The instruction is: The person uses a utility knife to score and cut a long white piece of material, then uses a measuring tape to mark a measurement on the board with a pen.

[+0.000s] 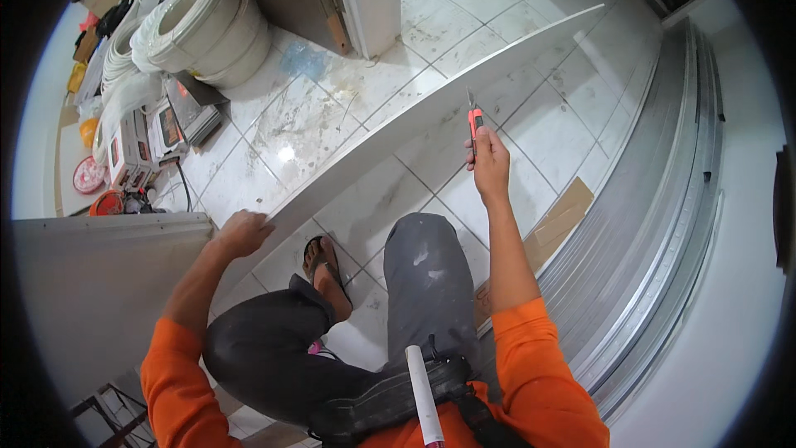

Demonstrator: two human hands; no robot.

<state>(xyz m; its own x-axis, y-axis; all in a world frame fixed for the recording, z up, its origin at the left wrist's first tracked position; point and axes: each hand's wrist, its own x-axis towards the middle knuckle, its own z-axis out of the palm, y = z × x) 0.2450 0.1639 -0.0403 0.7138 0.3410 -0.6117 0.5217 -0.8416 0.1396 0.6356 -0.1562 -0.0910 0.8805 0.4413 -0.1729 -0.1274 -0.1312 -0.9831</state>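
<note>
A long, thin white panel (365, 148) stretches across the tiled floor from my left side to the far right, standing on its narrow edge. My left hand (243, 233) grips the near end of it, the fingers curled over its top edge. In my right hand (492, 164) is a red and black utility knife (475, 122), with its blade out and pointing away from me. The blade tip shows close to the panel's right face; whether it touches cannot be told. My right fingers are wrapped round the knife's handle.
Long grey metal profiles (638, 257) lie stacked along the right wall, beside flat cardboard (560, 220). At the back left are white cable coils (199, 29), boxes (131, 153) and a red round tub (89, 174). A white door frame (366, 4) stands beyond the panel.
</note>
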